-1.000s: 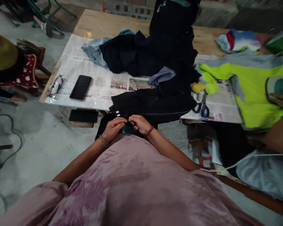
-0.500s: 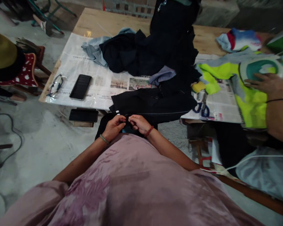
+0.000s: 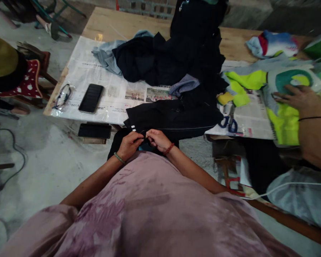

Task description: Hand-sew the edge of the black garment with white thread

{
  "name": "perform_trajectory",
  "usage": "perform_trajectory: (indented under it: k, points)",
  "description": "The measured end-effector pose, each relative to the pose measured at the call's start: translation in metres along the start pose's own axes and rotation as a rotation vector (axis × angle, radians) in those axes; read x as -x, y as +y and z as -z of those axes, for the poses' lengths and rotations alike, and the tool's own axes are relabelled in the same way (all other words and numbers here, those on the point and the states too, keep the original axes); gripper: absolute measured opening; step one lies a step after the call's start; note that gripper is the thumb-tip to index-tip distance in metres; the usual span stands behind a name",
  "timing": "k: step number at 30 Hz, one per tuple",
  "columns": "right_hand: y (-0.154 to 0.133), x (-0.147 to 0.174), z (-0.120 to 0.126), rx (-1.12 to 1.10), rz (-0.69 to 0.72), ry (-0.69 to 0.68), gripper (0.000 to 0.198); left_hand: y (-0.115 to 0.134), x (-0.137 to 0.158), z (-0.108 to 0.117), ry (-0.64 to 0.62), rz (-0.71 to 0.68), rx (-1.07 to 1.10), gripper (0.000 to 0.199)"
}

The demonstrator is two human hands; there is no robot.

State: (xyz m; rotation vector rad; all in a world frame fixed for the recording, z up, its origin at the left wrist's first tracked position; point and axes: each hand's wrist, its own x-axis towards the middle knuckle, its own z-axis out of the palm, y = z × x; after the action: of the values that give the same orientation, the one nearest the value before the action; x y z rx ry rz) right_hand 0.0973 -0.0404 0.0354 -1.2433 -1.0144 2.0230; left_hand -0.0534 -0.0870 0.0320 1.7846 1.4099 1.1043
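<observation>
A black garment hangs over the near edge of the table toward my lap, a pale thread or seam line running along it. My left hand pinches its near edge, thumb against fingers. Almost touching it, my right hand has its fingers curled in a pinch on the same dark cloth. Any small item between the fingertips is too small to make out. Just above my left hand, a small white tag shows on the cloth. More dark clothing lies heaped behind.
Newspaper covers the table. On it lie a phone, glasses and blue-handled scissors. A second phone rests below the edge. At right, a co-worker's hand holds an iron on a yellow-and-grey garment.
The co-worker's hand and iron have slid slightly left over the yellow garment. My hands stay nearly in place at the black cloth, my left fingertips shifting a little.
</observation>
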Motion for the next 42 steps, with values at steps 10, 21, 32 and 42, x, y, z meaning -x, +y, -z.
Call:
perform_trajectory:
  k: [10, 21, 32, 42]
  points:
    - [0.0, 0.001, -0.009, 0.202, 0.107, -0.003, 0.017, 0.002, 0.001, 0.001, 0.08, 0.043, 0.015, 0.006]
    - [-0.003, 0.001, -0.003, -0.012, -0.002, 0.07, 0.024, 0.007, 0.005, 0.013, 0.036, 0.099, 0.17, 0.025]
    - [-0.002, 0.002, -0.008, 0.068, 0.048, 0.091, 0.018, 0.008, 0.006, 0.013, 0.006, -0.081, -0.098, 0.014]
    - [0.001, 0.003, -0.014, 0.203, 0.097, 0.031, 0.016, 0.008, 0.005, 0.008, 0.053, -0.063, -0.091, 0.012]
